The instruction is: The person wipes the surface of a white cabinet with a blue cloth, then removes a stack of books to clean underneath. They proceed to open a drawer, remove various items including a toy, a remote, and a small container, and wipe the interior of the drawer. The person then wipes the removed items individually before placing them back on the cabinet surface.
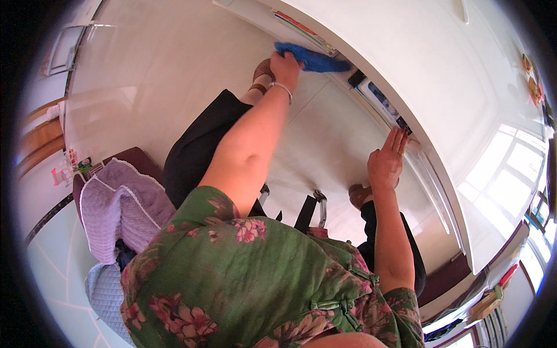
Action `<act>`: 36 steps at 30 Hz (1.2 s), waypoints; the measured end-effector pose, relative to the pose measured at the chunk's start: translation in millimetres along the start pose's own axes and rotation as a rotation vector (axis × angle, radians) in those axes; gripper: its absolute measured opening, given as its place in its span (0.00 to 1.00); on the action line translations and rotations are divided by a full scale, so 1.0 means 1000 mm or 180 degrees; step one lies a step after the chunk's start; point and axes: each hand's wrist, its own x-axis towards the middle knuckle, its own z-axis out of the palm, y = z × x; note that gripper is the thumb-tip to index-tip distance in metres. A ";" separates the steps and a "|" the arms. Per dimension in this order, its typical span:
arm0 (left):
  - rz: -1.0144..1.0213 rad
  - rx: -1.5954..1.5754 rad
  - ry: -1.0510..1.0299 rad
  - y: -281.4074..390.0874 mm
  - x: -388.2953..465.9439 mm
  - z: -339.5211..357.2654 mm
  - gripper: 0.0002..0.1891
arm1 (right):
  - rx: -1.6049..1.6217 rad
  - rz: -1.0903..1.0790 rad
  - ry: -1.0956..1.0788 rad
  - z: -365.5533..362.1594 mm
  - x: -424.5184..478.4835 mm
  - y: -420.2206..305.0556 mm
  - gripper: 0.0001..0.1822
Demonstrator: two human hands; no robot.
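Note:
My left hand [285, 69], with a pale bracelet at its wrist, is closed on a crumpled blue cloth [324, 60]. The cloth lies against the front of a low shelf under the white tabletop, beside a row of books and papers [300, 28]. Lower right, my right hand [386, 163] has its fingers extended together, holding nothing. Its fingertips are at the shelf edge, near a dark-and-white box or book [382, 101]. Whether they press on it, I cannot tell.
The white glossy tabletop [435, 74] curves over the shelf on the right. Below are the pale floor [156, 69], my feet and metal chair or stool legs [321, 206]. A chair with a lilac quilted cover [126, 200] stands at left. Another dark chair [448, 278] is at lower right.

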 end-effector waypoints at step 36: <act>-0.1809 0.0358 -0.3002 0.019 -0.276 -0.042 0.10 | 0.5757 0.2451 -0.1377 -0.036 -0.129 -0.022 0.37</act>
